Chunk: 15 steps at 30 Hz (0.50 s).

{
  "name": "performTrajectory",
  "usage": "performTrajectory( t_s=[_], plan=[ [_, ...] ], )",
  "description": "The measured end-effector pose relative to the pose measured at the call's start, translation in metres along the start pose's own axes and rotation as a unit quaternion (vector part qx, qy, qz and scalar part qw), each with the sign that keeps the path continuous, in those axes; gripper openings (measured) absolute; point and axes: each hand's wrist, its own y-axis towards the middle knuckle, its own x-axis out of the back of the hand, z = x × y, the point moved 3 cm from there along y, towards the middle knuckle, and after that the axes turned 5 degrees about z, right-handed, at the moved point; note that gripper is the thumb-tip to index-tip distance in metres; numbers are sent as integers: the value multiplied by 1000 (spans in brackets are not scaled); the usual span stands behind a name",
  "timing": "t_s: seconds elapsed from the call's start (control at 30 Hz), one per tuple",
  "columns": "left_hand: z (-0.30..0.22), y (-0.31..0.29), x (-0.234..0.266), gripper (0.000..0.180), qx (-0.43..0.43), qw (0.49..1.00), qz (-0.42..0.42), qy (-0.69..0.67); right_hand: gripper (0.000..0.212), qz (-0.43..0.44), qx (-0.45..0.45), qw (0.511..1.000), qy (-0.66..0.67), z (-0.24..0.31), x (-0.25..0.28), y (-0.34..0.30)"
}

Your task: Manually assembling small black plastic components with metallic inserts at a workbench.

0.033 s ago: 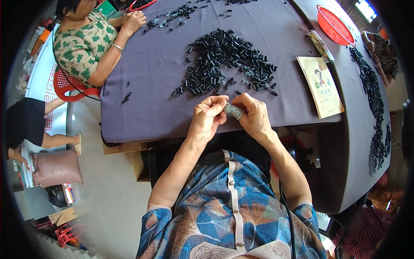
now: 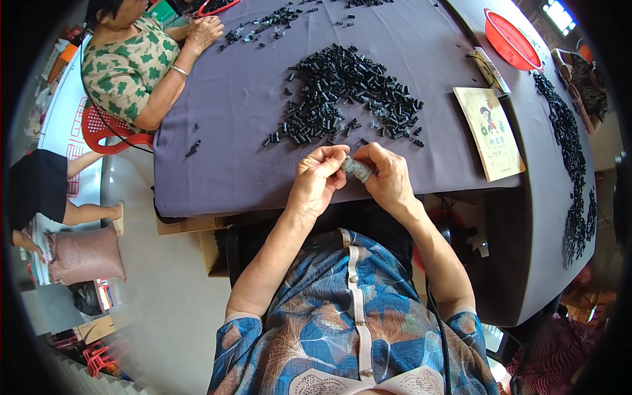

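Note:
At the table's near edge my two hands meet in front of me. My left hand [image 2: 318, 179] is closed, thumb and forefinger pinched together on something too small to name. My right hand [image 2: 390, 176] is closed too, its fingers curled at a short speckled grey-green piece [image 2: 357, 170]. Whether that piece is gripped or wrapped round a finger I cannot tell. It points toward the left fingertips, close against them. Just beyond my hands lies a large heap of small black cylindrical parts [image 2: 345, 92], with a few clear bits among them.
A yellow booklet [image 2: 488, 135] lies right of the heap, below a long narrow box [image 2: 492, 71]. Farther right are a red basket [image 2: 513, 41] and a long strip of black parts [image 2: 569, 158]. At the left another person [image 2: 141, 72] sits with hands over the table [image 2: 217, 171].
My hands stay in the same place. At the far left, another person's hand near the pink-brown sack has shifted slightly.

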Motion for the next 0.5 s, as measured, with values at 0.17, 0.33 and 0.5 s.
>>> performTrajectory(
  t_s=[0.17, 0.33, 0.5],
  plan=[
    [-3, 3, 2, 12, 6, 995, 24, -95, 17, -74, -5, 997, -8, -5, 20, 8],
    [-3, 5, 5, 11, 0, 995, 12, -95, 29, -62, -32, 996, -49, -13, 32, 10],
    [-1, 6, 4, 10, -5, 996, 8, -84, 27, -21, -23, 982, -184, -8, 13, 15]
  ],
)
